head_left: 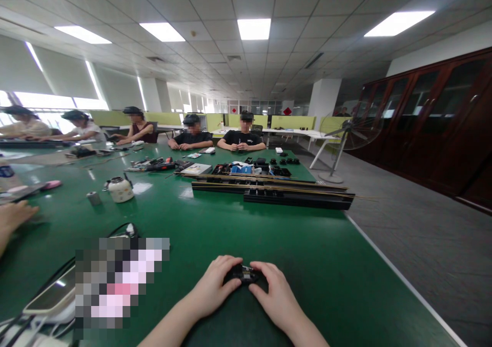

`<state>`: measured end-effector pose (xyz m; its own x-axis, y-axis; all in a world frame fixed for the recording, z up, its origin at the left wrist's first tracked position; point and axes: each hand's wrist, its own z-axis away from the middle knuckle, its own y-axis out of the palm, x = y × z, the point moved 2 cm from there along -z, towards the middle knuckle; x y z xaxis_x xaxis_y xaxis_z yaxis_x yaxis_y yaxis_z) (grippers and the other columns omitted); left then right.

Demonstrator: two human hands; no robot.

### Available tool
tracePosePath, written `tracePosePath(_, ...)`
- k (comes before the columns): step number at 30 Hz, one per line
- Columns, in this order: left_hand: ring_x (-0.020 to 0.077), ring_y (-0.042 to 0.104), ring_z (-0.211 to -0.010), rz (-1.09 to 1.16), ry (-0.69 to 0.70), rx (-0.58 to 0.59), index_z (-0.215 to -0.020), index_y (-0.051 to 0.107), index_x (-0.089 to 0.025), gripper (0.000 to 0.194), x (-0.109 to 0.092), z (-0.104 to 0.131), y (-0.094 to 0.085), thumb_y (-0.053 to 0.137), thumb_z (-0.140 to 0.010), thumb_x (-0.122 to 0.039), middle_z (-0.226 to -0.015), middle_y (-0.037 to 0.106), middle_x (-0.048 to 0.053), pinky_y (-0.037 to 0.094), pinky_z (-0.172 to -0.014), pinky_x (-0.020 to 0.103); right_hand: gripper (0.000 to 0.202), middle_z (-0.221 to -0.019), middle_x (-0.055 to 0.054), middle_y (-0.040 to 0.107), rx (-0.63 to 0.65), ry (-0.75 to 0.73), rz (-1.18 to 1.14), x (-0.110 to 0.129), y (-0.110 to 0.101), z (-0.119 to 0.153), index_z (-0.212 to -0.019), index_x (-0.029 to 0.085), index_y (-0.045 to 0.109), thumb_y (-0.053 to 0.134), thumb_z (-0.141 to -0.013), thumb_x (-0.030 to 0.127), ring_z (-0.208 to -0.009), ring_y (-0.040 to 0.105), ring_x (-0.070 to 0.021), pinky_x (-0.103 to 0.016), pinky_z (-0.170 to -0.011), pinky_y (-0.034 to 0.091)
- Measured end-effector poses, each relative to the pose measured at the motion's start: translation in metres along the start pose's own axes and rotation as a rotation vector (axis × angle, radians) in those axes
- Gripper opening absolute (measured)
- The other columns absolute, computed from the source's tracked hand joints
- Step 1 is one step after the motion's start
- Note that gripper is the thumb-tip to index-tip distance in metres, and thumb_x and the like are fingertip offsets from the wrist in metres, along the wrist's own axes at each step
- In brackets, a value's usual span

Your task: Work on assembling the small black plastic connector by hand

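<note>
A small, dark part [246, 273] sits low over the near middle of the green table [307, 244], between the two hands; its body is black and compact, with a pale, silvery metallic patch in the middle and a thin bright strip along its far side, finer details too small to read. The left hand's [215, 287] grip pinches its left end between thumb and fingers, while the right hand's [277, 290] thumb and fingers curve around its right end, though I cannot tell whether they press on it. Farther off, well apart from it, long black rails [300, 199] lie across the table.
</note>
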<state>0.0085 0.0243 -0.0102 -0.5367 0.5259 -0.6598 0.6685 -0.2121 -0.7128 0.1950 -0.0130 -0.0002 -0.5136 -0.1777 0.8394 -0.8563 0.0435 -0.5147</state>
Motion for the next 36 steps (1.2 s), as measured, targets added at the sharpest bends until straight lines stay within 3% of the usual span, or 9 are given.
tracePosePath(15,0.0216,0.051,-0.105,0.016,0.018,-0.015,-0.117,0.054,-0.024,0.031,0.0039,0.0003,0.0009,0.050,-0.087,-0.024,-0.112,0.059,0.006,0.041,-0.095,0.037,0.032,-0.106,-0.007,0.064,0.035,-0.009,0.074,0.0003,0.0009,0.0001,-0.107,0.022,0.062,0.054,-0.076,0.027,-0.102,0.057,-0.0215,-0.034,-0.094,0.041)
tracePosePath(36,0.0211,0.049,-0.107,0.000,0.013,0.003,-0.118,0.053,-0.023,0.030,0.0019,0.0003,0.0002,0.044,-0.088,-0.023,-0.113,0.058,0.006,0.039,-0.097,0.037,0.031,-0.101,-0.007,0.065,0.034,0.004,0.072,0.0022,0.0006,-0.0004,-0.105,0.021,0.062,0.055,-0.075,0.027,-0.097,0.059,-0.0211,-0.035,-0.091,0.042)
